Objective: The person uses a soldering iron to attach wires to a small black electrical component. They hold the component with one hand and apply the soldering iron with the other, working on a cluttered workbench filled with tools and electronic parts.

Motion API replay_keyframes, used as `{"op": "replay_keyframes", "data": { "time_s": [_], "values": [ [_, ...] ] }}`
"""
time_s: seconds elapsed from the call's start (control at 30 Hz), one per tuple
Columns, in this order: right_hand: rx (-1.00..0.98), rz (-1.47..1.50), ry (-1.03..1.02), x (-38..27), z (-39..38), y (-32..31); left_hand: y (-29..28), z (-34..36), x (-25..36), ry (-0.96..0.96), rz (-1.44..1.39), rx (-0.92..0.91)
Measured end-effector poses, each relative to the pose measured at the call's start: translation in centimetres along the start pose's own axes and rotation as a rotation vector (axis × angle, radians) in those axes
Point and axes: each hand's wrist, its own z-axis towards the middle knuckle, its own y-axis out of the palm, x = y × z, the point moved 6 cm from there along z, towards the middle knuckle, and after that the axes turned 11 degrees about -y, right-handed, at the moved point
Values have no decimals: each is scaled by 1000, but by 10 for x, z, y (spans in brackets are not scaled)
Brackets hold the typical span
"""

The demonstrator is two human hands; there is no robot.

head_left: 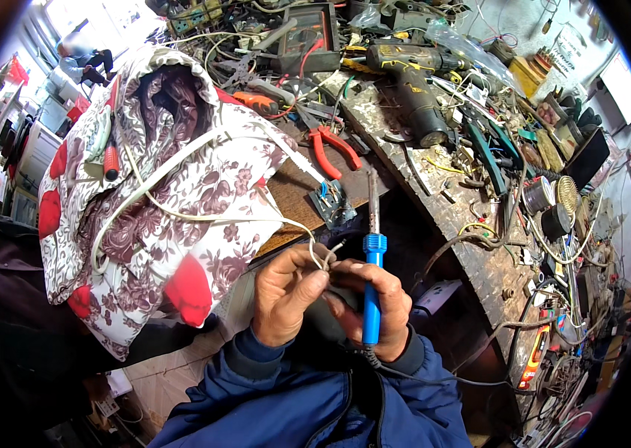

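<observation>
My left hand (286, 295) is closed, pinching a thin white cable (233, 218) between thumb and fingers, close to its looped end. Beside it, my right hand (390, 306) wraps round a soldering iron (372, 291) with a blue handle, its metal tip pointing up and away from me. The right fingertips also meet the cable end, partly hidden there. Just beyond my hands, a small circuit board (329, 203) with wires lies at the bench edge. To the left is a bundled floral cloth (203, 179) with red patches, the cable running across it.
Red-handled pliers (327, 145) lie past the circuit board. A cordless drill (414, 89) rests on the cluttered wooden bench (472, 261), among tools, wires and solder spools (538, 196). The iron's black cord (435, 379) trails right. Another person (85, 63) sits at the far left.
</observation>
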Motion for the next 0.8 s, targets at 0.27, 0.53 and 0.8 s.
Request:
{"op": "replay_keyframes", "data": {
  "time_s": [0.27,0.53,0.8],
  "values": [
    [-11,-477,-325,41,44,-12,-25,-17,25,182,270,201],
    [-82,-382,-363,54,53,9,-39,-29,47,327,685,458],
    [-9,-240,-219,55,66,30,18,-28,70,604,996,371]
  ]
}}
